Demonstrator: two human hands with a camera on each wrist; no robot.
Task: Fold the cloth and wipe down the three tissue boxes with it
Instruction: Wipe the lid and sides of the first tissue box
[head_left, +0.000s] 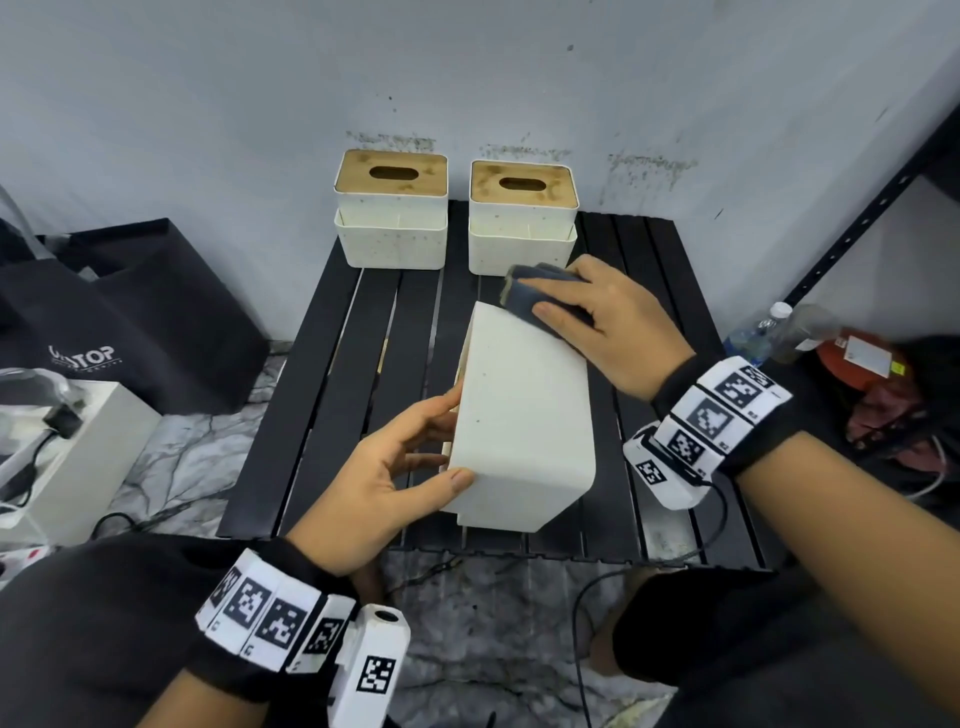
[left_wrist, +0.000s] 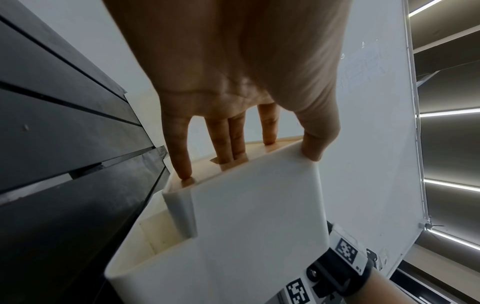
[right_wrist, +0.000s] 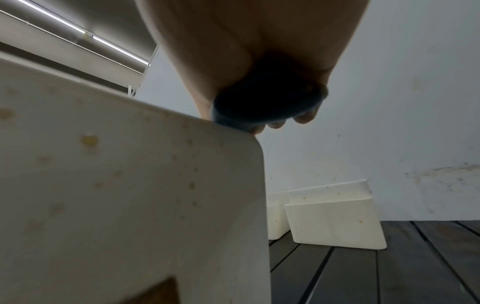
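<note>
A white tissue box (head_left: 519, 415) lies tipped on its side in the middle of the black slatted table (head_left: 332, 364). My left hand (head_left: 415, 457) holds its near left end, thumb on the upper face and fingers (left_wrist: 182, 160) on the wooden lid side. My right hand (head_left: 597, 322) grips a folded dark blue cloth (head_left: 540, 291) and presses it on the box's far top edge (right_wrist: 233, 131). Two more white boxes with wooden lids stand upright at the back, one on the left (head_left: 392, 208) and one on the right (head_left: 522, 218).
A black bag (head_left: 130, 312) and a white box with cables (head_left: 62, 447) sit on the floor at the left. At the right stand a black metal shelf post (head_left: 857, 218), a water bottle (head_left: 758, 332) and red items. A black cable (head_left: 587, 623) hangs by the table's front edge.
</note>
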